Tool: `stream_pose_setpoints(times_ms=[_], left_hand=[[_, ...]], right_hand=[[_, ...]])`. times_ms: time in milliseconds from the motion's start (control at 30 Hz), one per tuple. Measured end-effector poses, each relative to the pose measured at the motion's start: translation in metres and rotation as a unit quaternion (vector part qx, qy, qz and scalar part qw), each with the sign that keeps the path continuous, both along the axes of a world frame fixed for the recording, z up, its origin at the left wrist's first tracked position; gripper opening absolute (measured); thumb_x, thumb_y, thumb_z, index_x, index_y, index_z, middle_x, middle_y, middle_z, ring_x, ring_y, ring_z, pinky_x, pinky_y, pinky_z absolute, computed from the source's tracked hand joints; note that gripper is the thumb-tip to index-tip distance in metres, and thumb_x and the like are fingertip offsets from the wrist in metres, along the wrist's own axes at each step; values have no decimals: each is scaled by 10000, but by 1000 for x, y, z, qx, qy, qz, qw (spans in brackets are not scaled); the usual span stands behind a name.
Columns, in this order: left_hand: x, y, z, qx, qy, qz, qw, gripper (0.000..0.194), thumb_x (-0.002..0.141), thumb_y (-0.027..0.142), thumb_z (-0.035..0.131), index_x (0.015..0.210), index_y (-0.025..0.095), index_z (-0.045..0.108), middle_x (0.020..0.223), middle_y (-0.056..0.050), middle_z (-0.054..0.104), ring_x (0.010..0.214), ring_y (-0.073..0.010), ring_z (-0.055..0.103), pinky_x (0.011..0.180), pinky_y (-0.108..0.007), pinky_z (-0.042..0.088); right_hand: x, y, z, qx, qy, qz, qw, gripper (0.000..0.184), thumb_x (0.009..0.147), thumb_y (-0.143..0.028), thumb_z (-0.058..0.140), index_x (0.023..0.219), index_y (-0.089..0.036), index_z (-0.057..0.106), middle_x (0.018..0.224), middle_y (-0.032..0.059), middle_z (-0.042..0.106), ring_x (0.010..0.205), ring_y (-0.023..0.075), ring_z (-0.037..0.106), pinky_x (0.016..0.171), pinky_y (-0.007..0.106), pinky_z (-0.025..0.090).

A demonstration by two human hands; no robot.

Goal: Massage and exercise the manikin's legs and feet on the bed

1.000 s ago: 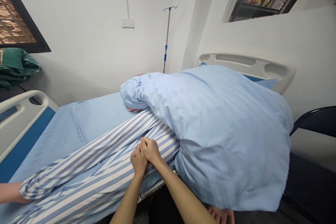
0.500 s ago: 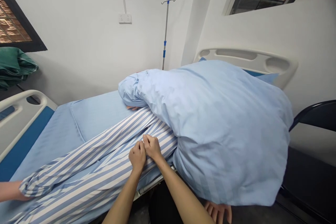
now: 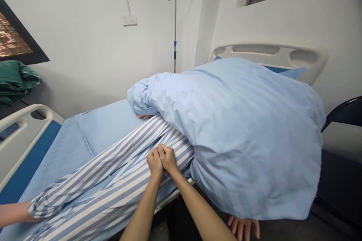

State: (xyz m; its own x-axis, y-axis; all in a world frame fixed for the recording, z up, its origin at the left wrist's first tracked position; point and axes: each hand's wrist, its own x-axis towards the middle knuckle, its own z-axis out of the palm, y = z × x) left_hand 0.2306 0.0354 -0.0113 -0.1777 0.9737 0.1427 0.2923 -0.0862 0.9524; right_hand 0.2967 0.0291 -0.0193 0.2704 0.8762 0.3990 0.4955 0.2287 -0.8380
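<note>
Touching: left fist (image 3: 154, 161), right fist (image 3: 167, 157); creased striped trousers (image 3: 118, 192)

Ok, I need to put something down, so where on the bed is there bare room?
The widest bare patch is the blue sheet bordered by the footboard, the wall, the quilt and the striped trousers. The headboard end is crowded by the quilt, the near side by the trousers, left hand and right hand.
</note>
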Motion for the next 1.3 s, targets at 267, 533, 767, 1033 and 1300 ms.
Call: stream_pose_setpoints(times_ms=[267, 533, 767, 1033, 1300], left_hand=[[2, -8, -12, 15, 116, -1, 993, 348, 840, 319, 316, 522, 202, 392, 480, 22, 458, 490, -99, 404, 523, -238, 279], [0, -11, -15, 10, 123, -36, 992, 330, 831, 352, 342, 555, 200, 442, 516, 18, 510, 520, -108, 423, 530, -232, 264], [5, -10, -14, 9, 191, -21, 981, 340, 852, 313, 299, 574, 200, 459, 568, -5, 550, 563, -117, 460, 573, -234, 281], [8, -8, -13, -8, 209, -19, 978, 348, 842, 326, 321, 548, 194, 453, 536, 6, 522, 537, -110, 426, 546, -234, 248], [15, 5, 23, 23, 34, -61, 997, 362, 806, 373, 368, 492, 194, 359, 464, 48, 365, 496, -93, 345, 505, -229, 268]], right_hand=[[2, 6, 0, -3, 51, 3, 999, 401, 883, -366, 325, 521, -194, 319, 470, -38, 368, 474, 93, 353, 490, 226, 249], [15, -1, 27, -20, -130, 27, 991, 368, 878, -335, 348, 562, -187, 465, 504, -7, 483, 493, 100, 383, 525, 250, 233], [26, 4, 12, -26, -119, 33, 992, 397, 885, -333, 322, 543, -185, 460, 481, -12, 467, 476, 95, 364, 522, 244, 244], [27, 6, 4, -12, -81, 16, 996, 398, 887, -344, 314, 546, -183, 441, 483, -19, 444, 480, 92, 371, 520, 240, 249], [29, 9, 5, 13, -11, 12, 1000, 414, 886, -363, 300, 552, -176, 458, 506, -14, 461, 502, 98, 386, 512, 225, 263]])
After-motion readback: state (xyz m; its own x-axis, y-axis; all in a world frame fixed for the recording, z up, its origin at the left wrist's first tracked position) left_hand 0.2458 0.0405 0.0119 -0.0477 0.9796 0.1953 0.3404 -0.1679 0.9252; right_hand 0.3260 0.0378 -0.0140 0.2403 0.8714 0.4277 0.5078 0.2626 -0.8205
